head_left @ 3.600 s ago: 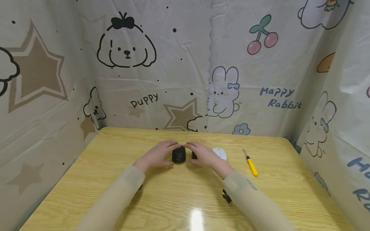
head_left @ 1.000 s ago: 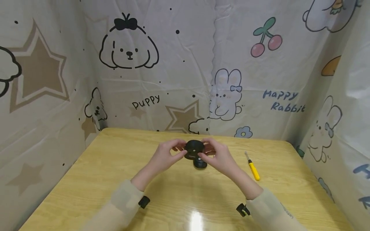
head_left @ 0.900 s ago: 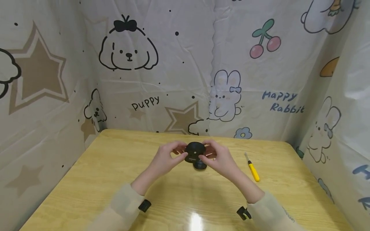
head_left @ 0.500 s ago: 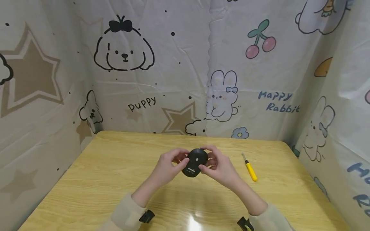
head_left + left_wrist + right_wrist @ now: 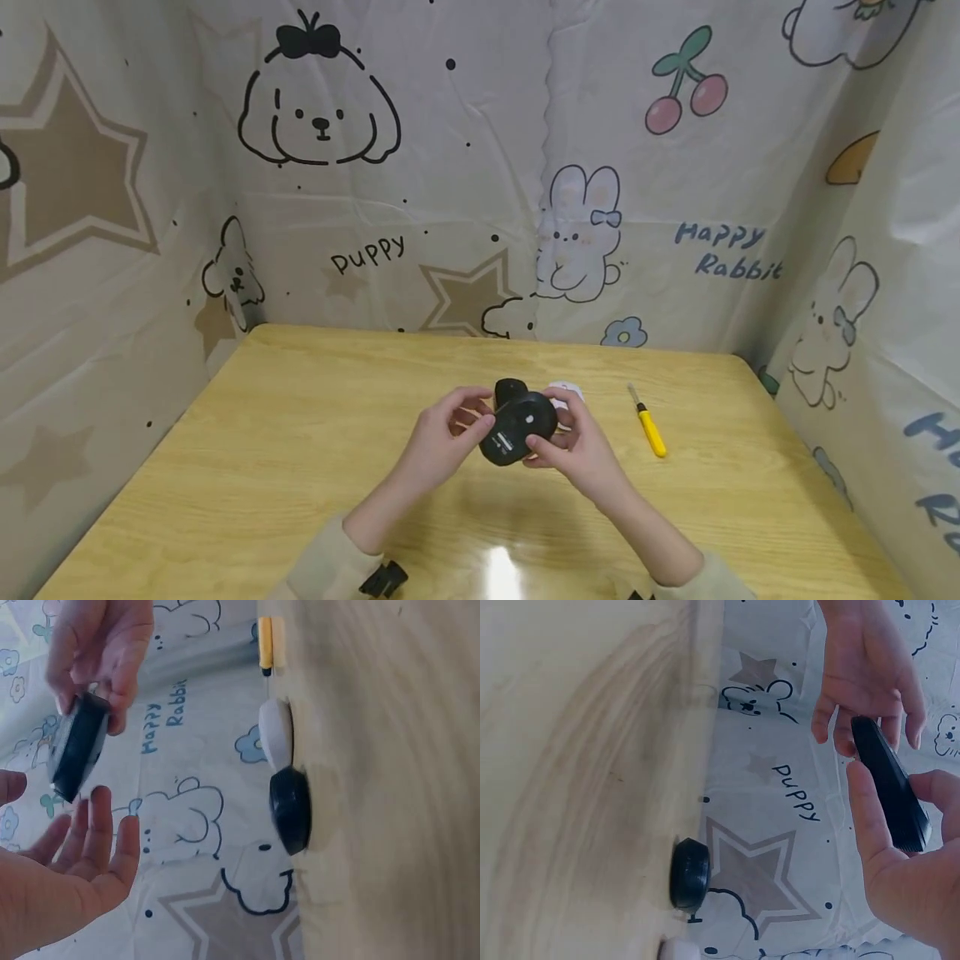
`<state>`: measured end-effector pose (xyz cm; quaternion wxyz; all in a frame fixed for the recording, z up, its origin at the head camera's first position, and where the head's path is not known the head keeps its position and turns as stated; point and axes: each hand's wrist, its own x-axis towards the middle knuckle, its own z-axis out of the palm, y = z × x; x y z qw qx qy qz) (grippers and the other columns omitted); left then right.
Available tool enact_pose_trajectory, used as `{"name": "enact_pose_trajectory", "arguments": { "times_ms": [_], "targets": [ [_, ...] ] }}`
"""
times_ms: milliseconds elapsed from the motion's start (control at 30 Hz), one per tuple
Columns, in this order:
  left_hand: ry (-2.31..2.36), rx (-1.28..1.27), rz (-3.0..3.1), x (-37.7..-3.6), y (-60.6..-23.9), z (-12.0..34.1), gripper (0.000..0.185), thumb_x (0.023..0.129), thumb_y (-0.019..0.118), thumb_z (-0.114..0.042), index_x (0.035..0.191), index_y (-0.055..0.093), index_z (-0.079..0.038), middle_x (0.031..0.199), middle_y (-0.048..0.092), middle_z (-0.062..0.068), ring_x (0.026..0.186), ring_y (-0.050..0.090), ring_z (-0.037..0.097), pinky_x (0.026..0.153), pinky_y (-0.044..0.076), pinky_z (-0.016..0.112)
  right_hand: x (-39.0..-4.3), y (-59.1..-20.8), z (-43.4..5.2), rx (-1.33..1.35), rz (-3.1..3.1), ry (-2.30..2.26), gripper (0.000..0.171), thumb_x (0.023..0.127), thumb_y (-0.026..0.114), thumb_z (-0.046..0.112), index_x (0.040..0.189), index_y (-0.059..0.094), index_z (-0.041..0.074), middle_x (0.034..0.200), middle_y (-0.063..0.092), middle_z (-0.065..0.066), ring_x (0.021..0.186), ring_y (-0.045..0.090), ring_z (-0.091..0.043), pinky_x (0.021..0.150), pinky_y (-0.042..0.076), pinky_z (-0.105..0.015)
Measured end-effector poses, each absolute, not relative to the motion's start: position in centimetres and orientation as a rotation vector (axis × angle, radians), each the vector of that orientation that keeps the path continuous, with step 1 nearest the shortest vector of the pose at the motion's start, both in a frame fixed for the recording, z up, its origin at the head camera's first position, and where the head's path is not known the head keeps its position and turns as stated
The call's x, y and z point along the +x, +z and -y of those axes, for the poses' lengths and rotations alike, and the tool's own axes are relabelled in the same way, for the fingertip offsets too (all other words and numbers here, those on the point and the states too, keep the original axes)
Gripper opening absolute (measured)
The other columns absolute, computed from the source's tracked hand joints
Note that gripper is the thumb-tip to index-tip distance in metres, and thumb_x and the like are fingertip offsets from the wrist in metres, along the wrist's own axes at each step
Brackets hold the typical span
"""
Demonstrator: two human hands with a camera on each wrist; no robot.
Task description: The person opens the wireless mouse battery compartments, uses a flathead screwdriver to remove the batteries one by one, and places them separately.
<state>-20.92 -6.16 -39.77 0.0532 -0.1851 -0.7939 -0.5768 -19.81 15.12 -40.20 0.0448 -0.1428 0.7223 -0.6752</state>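
A black computer mouse [image 5: 516,433] is held off the table, its underside with a printed label facing the head camera. My right hand [image 5: 581,446] grips it by one side, thumb on the underside and fingers behind. My left hand [image 5: 442,437] is beside the mouse's other side; in the left wrist view its fingers [image 5: 99,825] are spread and a small gap separates them from the mouse. Behind the held mouse, a second black mouse [image 5: 511,388] sits on the table, partly hidden. A white mouse [image 5: 276,733] lies next to it, mostly covered by my right hand in the head view.
A screwdriver with a yellow handle [image 5: 651,433] lies on the wooden table [image 5: 337,392] to the right. Patterned cloth [image 5: 450,183] hangs behind the table and along both sides. Small black wrist devices [image 5: 384,579] show near the sleeves.
The black mouse was lifted from the table between both hands and turned underside up. Over the last half second it tilted and shifted slightly right, and my left hand let go of it.
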Motion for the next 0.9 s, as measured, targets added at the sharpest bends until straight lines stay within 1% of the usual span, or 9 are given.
{"name": "enact_pose_trajectory", "arguments": {
  "times_ms": [167, 233, 300, 433, 567, 700, 800, 900],
  "targets": [
    [-1.971, -0.507, 2.366, -20.1, -40.3, 6.0, 0.042, 0.086, 0.069, -0.02, 0.125, 0.055, -0.016, 0.115, 0.059, 0.009, 0.097, 0.061, 0.021, 0.077, 0.054, 0.025, -19.6, -40.5, -15.5, -0.291, -2.155, -2.153, 0.061, 0.084, 0.066, -0.001, 0.132, 0.032, 0.014, 0.122, 0.047, -0.028, 0.091, 0.067, -0.034, 0.072, 0.057, -0.047],
    [-2.061, -0.477, 2.349, -19.8, -40.7, 5.9, 0.046, 0.086, 0.07, -0.018, 0.128, 0.053, -0.016, 0.12, 0.056, 0.012, 0.1, 0.06, 0.023, 0.077, 0.056, 0.028, -19.4, -40.5, -15.5, -0.257, -2.125, -2.192, 0.061, 0.085, 0.066, -0.001, 0.131, 0.03, 0.014, 0.123, 0.045, -0.028, 0.091, 0.067, -0.034, 0.073, 0.057, -0.046],
    [-2.148, -0.452, 2.325, -19.6, -41.0, 5.7, 0.049, 0.086, 0.069, -0.017, 0.131, 0.05, -0.014, 0.122, 0.053, 0.015, 0.1, 0.061, 0.025, 0.076, 0.057, 0.032, -19.3, -40.5, -15.3, -0.225, -2.087, -2.233, 0.06, 0.085, 0.066, 0.0, 0.129, 0.029, 0.015, 0.123, 0.044, -0.027, 0.091, 0.067, -0.033, 0.074, 0.057, -0.046],
    [-2.278, -0.438, 2.267, -19.3, -41.3, 5.2, 0.052, 0.088, 0.067, -0.015, 0.135, 0.044, -0.01, 0.12, 0.052, 0.02, 0.092, 0.064, 0.024, 0.072, 0.058, 0.037, -19.0, -40.8, -14.8, -0.153, -1.968, -2.304, 0.056, 0.086, 0.064, 0.0, 0.125, 0.027, 0.015, 0.124, 0.044, -0.026, 0.091, 0.068, -0.031, 0.078, 0.056, -0.046],
    [-2.326, -0.443, 2.244, -19.2, -41.5, 4.8, 0.054, 0.089, 0.066, -0.015, 0.137, 0.041, -0.011, 0.116, 0.052, 0.02, 0.09, 0.065, 0.023, 0.071, 0.059, 0.036, -18.7, -41.2, -14.3, -0.079, -1.867, -2.358, 0.053, 0.087, 0.062, 0.0, 0.122, 0.026, 0.016, 0.12, 0.044, -0.024, 0.091, 0.067, -0.03, 0.081, 0.055, -0.045],
    [-2.29, -0.431, 2.257, -19.3, -41.7, 4.5, 0.052, 0.089, 0.066, -0.014, 0.135, 0.044, -0.013, 0.111, 0.054, 0.018, 0.09, 0.064, 0.022, 0.073, 0.058, 0.038, -18.4, -41.7, -13.9, -0.03, -1.853, -2.374, 0.054, 0.087, 0.063, 0.002, 0.123, 0.026, 0.016, 0.121, 0.044, -0.022, 0.092, 0.067, -0.03, 0.081, 0.056, -0.043],
    [-2.234, -0.422, 2.273, -19.5, -41.9, 4.4, 0.047, 0.088, 0.067, -0.012, 0.132, 0.048, -0.013, 0.107, 0.056, 0.017, 0.088, 0.063, 0.021, 0.074, 0.058, 0.038, -18.2, -41.9, -13.8, -0.027, -1.845, -2.364, 0.055, 0.087, 0.064, 0.003, 0.124, 0.025, 0.015, 0.124, 0.043, -0.023, 0.092, 0.067, -0.033, 0.082, 0.056, -0.042],
    [-2.218, -0.418, 2.275, -19.5, -41.9, 4.5, 0.044, 0.088, 0.067, -0.011, 0.128, 0.051, -0.012, 0.104, 0.058, 0.017, 0.086, 0.064, 0.021, 0.072, 0.058, 0.036, -18.2, -42.0, -13.7, -0.043, -1.857, -2.344, 0.056, 0.087, 0.064, 0.003, 0.125, 0.024, 0.014, 0.125, 0.043, -0.025, 0.093, 0.066, -0.039, 0.081, 0.056, -0.043]
  ]
}}
